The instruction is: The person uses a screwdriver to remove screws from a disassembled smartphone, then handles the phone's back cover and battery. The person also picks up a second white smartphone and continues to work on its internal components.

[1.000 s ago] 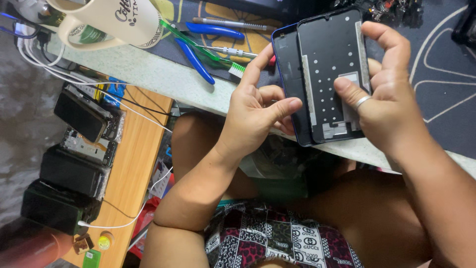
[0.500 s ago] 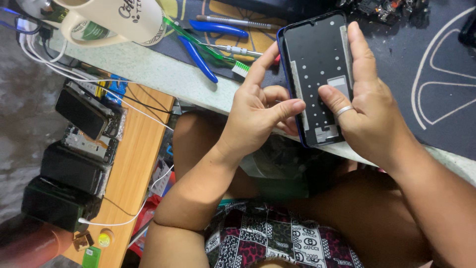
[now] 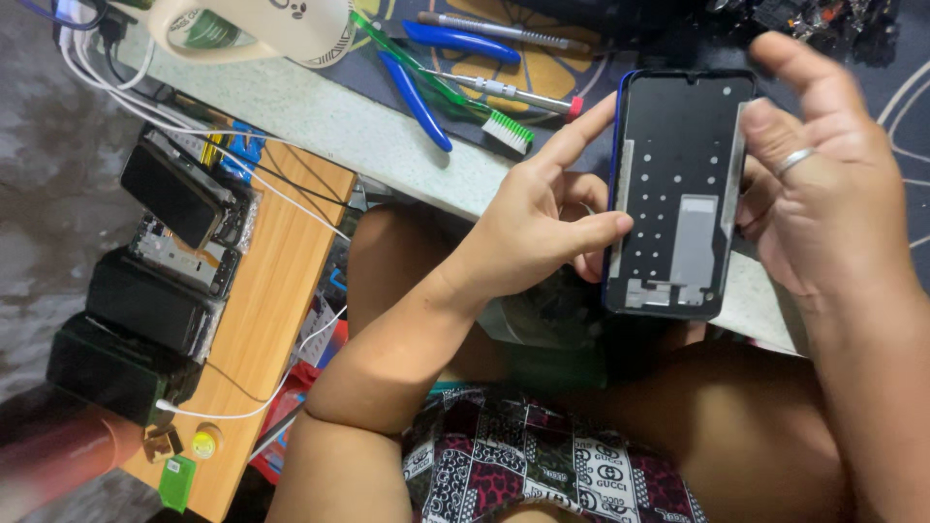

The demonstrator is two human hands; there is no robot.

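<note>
One phone frame (image 3: 678, 189), right of centre in the picture, is held upright above the tabletop (image 3: 339, 126). The left hand (image 3: 542, 228) pinches its left edge between thumb and forefinger; the right hand (image 3: 823, 184) cups the right edge, fingers loosely spread. It looks thin, light, stiff yet bendable: best held by the long edges. At top: two blue-handled tools (image 3: 436, 68), one green brush (image 3: 455, 97).
</note>
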